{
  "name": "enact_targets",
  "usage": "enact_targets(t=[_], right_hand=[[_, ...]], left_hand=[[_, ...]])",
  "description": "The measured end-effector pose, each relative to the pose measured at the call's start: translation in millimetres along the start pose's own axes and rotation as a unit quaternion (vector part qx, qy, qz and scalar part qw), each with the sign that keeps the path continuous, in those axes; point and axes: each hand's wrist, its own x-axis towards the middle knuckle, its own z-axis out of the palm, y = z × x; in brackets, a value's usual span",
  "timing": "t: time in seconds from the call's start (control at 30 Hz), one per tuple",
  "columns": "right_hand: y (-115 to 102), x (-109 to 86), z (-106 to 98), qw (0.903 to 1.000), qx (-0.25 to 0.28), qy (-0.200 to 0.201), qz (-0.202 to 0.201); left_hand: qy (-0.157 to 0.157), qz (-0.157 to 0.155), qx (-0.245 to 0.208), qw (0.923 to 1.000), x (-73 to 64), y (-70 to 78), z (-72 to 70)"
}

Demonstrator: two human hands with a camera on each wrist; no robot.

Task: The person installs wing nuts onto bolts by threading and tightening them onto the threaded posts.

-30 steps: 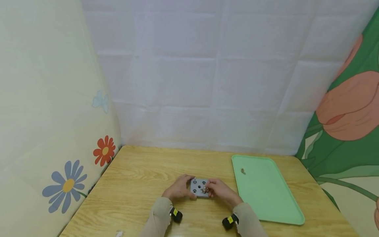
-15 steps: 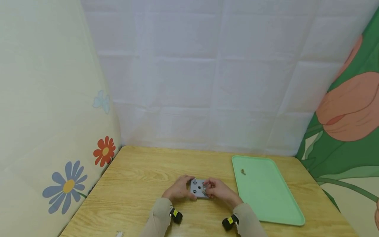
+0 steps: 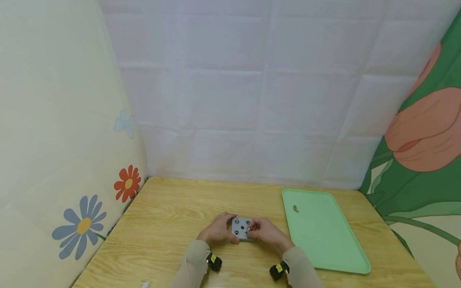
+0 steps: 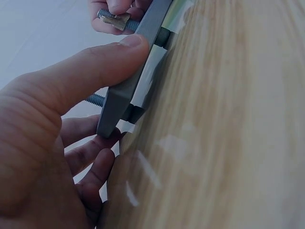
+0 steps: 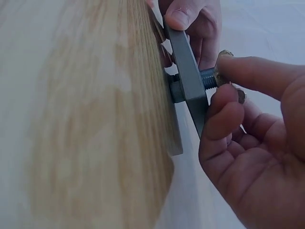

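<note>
1. A drilled grey plate [image 3: 239, 227] sits at the centre of the near part of the wooden surface [image 3: 180, 200], raised on hex bolt heads. A green tray [image 3: 324, 236] lies at its three o'clock.
2. The left hand [image 3: 216, 231], at the plate's nine o'clock, grips its edge between thumb and fingers.
3. The right hand [image 3: 266, 231], at three o'clock, pinches a brass-coloured wing nut [image 4: 115, 20] on the upright bolt [image 5: 208, 78] at the plate's four o'clock. A second bolt [image 3: 237, 220] stands at eleven o'clock, without a nut.
4. The plate looks stiff, probably metal and fairly heavy for its size; on bolt heads it may rock, so opposite edges seem the best hold. The nut looks light, hard and easily fumbled; its wings offer the surest pinch.
5. Compared with half a second ago, the right fingers are turned differently, uncovering the hole at two o'clock. The plate stays put.
</note>
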Motion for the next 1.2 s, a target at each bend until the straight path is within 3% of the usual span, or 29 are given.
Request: enact_targets(t=[0.73, 1.2], right_hand=[[-2.2, -1.5, 0.9, 0.9957, 0.085, 0.006, 0.035], [0.0, -1.1, -0.2, 0.9982, 0.056, -0.006, 0.021]], left_hand=[[0.002, -0.005, -0.006, 1.0, 0.2, -0.3, 1.0], [0.004, -0.003, -0.005, 1.0, -0.3, -0.7, 1.0]])
